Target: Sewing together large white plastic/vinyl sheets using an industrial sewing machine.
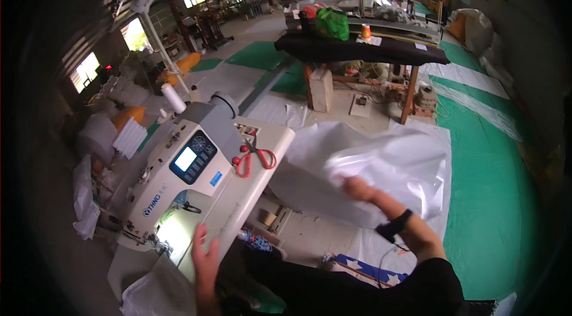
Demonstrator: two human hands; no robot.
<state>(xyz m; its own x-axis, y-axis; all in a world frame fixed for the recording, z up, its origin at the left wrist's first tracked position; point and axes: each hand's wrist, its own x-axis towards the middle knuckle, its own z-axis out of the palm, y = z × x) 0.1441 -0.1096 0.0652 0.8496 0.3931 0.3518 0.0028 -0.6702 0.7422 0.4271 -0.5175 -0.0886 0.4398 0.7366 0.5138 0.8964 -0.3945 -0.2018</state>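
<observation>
My right hand [357, 188] is stretched out to the right, closed on a bunched part of a large white sheet [387, 158]; motion blurs it a little. The sheet looks thin and shiny, billowing over the floor beside the sewing table. My left hand [205, 254], fingers apart and holding nothing, is at the front edge of the white sewing machine [173, 182], close to its lit needle area [174, 238]. Another piece of white material [158, 292] hangs at the table's near end, below the needle. Red-handled scissors [255, 158] lie on the tabletop behind the machine's arm.
A white thread cone [173, 98] stands above the machine. Beyond the sheet is a table with a black cover [357, 50], bearing a green bag [332, 24]. Green sheeting [482, 197] covers the floor at right. A star-patterned blue cloth [369, 268] lies near my right arm.
</observation>
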